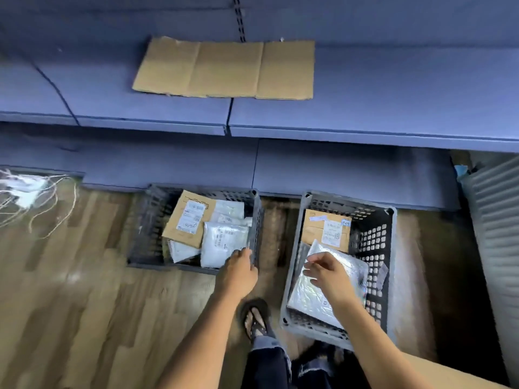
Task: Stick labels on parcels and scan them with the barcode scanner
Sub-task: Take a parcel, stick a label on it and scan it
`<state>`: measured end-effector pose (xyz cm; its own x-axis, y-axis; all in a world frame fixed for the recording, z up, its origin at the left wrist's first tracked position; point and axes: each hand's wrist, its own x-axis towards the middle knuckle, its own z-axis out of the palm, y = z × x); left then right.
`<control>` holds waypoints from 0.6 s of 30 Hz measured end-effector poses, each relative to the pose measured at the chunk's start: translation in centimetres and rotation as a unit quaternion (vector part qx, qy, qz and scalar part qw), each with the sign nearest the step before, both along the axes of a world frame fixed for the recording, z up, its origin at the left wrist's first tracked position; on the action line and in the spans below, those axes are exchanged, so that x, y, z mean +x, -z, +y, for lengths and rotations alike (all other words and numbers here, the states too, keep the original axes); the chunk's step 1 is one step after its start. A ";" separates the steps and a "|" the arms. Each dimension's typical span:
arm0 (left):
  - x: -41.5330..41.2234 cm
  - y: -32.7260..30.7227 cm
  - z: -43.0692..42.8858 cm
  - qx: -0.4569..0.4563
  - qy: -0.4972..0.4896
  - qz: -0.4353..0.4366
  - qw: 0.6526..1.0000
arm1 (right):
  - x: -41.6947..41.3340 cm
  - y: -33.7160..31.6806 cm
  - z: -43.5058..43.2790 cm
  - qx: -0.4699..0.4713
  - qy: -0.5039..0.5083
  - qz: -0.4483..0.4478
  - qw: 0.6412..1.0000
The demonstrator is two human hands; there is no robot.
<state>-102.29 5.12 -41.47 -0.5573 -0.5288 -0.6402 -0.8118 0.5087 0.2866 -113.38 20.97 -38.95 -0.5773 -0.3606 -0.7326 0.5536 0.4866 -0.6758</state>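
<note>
1. We judge that the step in hand is sorting or picking: both hands work over two dark grey perforated plastic crates on the wooden plank floor (70, 276), low in the centre of the frame. No barcode scanner and no loose label sheet shows.
2. The left hand (238, 272) reaches to the near right corner of the left crate (146, 226). Its fingers (242, 253) lie straight along the edge of a white plastic mailer parcel (219, 242), just inside the crate wall. We cannot tell whether they grip it or only touch it.
3. The right hand (327, 272) hovers over the right crate (373, 248), above a large silver crinkled mailer bag (309, 296) that leans across that crate. Its fingers are loosely bent and apart, and we see nothing between them.
4. Behind the white parcel lies a flat brown cardboard parcel (179, 228) that already bears a white printed label (192, 214). The right crate holds a brown cardboard box (311, 231), also labelled, behind the silver bag.
5. The silver bag shows no full label on its upper face, so it probably comes next. That calls for lifting it clear of the crate, finding a label and the scanner out of view, and laying the bag flat.
6. A flat brown cardboard sheet (224, 70) lies on the blue shelf (393, 94) in the upper centre, well apart from both hands. It could serve as a work surface.
</note>
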 end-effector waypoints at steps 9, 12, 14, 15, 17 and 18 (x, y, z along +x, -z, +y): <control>6.9 -3.9 -7.8 -0.020 -0.037 -0.010 0.999 | 4.6 -3.9 -9.4 0.002 -0.081 0.014 0.997; 8.2 -2.4 -11.4 0.000 -0.025 -0.019 1.000 | 5.6 -3.0 -13.1 0.005 -0.077 0.011 0.997; 9.2 -0.8 -14.2 0.016 -0.013 -0.018 1.000 | 6.4 -1.6 -15.7 0.023 -0.066 0.010 0.998; 9.6 -0.3 -15.3 0.025 -0.007 -0.016 1.000 | 7.0 -1.1 -16.6 0.033 -0.058 0.007 0.998; 10.8 1.0 -18.7 0.034 0.002 -0.010 0.999 | 8.6 0.5 -19.4 0.051 -0.054 0.000 0.997; 11.7 1.5 -20.2 0.037 -0.003 -0.010 0.999 | 9.5 1.2 -20.8 0.067 -0.068 -0.005 0.995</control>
